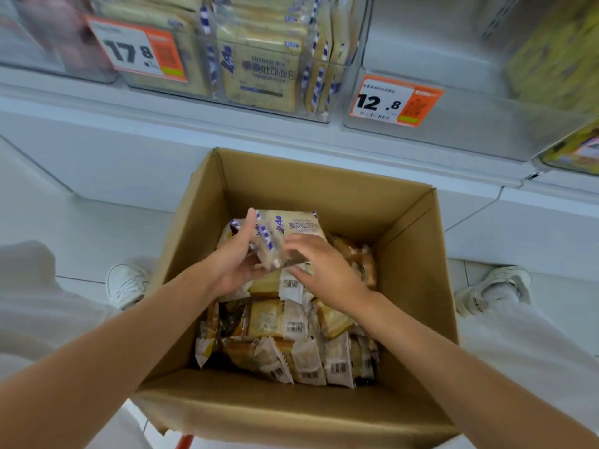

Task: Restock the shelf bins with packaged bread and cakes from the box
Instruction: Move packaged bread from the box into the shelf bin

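Left hand (238, 254) and right hand (319, 270), fingers curled, grip a bread packet (293, 230) between them, inside the open cardboard box (418, 254). Beneath lie more wrapped cakes (291, 345). Above the box, a clear shelf bin (269, 59) holds matching packets beside a price tag (393, 102).

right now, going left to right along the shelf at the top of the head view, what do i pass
orange-and-white paper price tag reading 17.8 → blue-striped cream toast bread packs → orange-and-white paper price tag reading 12.8 → blurred yellow packs at the far right
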### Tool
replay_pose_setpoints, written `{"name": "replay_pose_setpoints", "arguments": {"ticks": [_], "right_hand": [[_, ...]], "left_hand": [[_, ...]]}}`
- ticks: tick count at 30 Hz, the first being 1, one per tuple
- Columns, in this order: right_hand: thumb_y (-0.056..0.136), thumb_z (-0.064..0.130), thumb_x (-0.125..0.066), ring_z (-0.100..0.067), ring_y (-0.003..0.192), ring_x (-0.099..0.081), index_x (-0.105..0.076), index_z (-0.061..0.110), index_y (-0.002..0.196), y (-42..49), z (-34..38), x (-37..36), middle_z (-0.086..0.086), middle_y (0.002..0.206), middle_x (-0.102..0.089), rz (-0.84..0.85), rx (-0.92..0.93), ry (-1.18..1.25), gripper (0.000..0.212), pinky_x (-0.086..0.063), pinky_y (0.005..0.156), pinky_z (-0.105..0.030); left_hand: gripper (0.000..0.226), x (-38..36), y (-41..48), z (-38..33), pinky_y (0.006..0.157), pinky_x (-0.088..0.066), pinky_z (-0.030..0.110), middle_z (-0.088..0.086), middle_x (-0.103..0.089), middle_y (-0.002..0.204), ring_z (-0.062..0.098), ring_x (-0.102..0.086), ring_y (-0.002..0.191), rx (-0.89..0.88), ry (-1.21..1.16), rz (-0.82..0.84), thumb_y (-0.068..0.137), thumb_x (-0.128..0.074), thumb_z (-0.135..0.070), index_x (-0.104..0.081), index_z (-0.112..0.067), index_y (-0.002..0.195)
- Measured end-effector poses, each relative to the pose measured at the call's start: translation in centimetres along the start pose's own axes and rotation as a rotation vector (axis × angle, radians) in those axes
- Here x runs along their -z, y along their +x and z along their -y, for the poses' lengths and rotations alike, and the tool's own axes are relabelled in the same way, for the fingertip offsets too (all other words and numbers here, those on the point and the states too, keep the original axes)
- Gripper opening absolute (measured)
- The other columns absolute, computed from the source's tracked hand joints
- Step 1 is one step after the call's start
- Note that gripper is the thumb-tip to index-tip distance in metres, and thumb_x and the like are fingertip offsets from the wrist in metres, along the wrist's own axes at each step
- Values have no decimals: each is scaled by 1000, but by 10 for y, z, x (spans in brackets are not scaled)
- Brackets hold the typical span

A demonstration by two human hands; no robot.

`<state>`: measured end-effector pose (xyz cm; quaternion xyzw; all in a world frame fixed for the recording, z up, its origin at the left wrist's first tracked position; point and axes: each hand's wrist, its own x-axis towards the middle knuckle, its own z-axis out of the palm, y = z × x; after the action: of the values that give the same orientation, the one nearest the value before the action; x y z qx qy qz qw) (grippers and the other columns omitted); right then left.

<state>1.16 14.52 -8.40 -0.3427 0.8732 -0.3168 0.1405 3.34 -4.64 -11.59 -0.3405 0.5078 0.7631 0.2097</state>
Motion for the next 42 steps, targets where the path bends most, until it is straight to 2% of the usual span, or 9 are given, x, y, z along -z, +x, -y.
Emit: {"name": "replay_pose_setpoints", "arguments": {"ticks": [9, 13, 18, 25, 29, 34, 37, 40, 42], "right_hand": [[84, 58, -65, -14, 126, -52, -39, 26, 142, 23, -29, 13, 8, 140, -51, -52, -623, 636, 71, -44, 100, -30], [84, 57, -64, -3, 96, -68, -55, 22, 122, 34, -13, 11, 8, 111, -69, -129, -480, 581, 52, -54, 77, -23], [77, 47, -78, -8, 97, -70, -58, 26, 119, 53, 24, 51, 5, 109, -72, -90, -448, 742, 51, -56, 87, -32], [72, 35, -83, -18, 97, -71, -67, 18, 114, 94, 79, 121, 1, 103, -75, -363, -331, 822, 48, -54, 94, -47], [67, 38, -87, -21, 94, -72, -69, 18, 112, 141, 98, 158, -1, 100, -76, -560, -292, 912, 52, -58, 84, -42], [59, 43, -90, -25, 91, -71, -63, 19, 117, 217, 99, 191, -4, 105, -74, -703, -274, 959, 69, -59, 70, -38], [53, 44, -90, -28, 106, -66, -47, 17, 132, 261, 92, 205, -4, 121, -66, -801, -317, 991, 95, -56, 86, -48], [63, 40, -89, -30, 106, -62, -42, 9, 135, 302, 84, 226, -10, 126, -61, -848, -356, 939, 92, -56, 60, -34], [60, 43, -90, -30, 119, -56, -47, 9, 136, 325, 79, 233, -8, 134, -58, -773, -386, 872, 94, -55, 86, -43]], "left_hand": [[34, 5, 1, -12, 99, -47, 59, 17, -69, 119, 36, -66, 110, -54, 40, 53, 95, -60, -29, -63, -11, 124], [42, -14, -13, -21, 95, -52, 49, 13, -71, 116, 31, -68, 107, -157, 68, 143, 91, -64, -40, -65, -13, 123], [26, -24, -41, -63, 67, -57, 25, -1, -77, 86, 13, -74, 79, -470, 307, -38, 89, -66, -42, -71, -19, 99], [56, -14, -72, -172, 76, -48, 34, 10, -66, 89, 22, -61, 80, -906, 526, -227, 100, -38, -52, -64, -2, 99], [25, 2, -66, -240, 71, -42, 34, 12, -62, 104, 25, -56, 83, -1259, 776, -570, 102, -45, -30, -60, -11, 104], [43, 13, -29, -301, 110, -29, 50, 12, -39, 151, 34, -36, 138, -1478, 1168, -964, 87, -56, -20, -52, -11, 129], [53, 20, -6, -318, 119, -7, 52, 9, -21, 162, 24, -13, 151, -1453, 1286, -977, 97, -48, -32, -38, -12, 145], [54, 30, 8, -320, 121, -1, 52, 7, -22, 162, 21, -11, 151, -1515, 1253, -918, 100, -42, -39, -35, -16, 149], [53, 34, 11, -318, 121, -1, 51, 6, -27, 160, 21, -15, 150, -1556, 1215, -893, 100, -40, -40, -38, -17, 147]]}}
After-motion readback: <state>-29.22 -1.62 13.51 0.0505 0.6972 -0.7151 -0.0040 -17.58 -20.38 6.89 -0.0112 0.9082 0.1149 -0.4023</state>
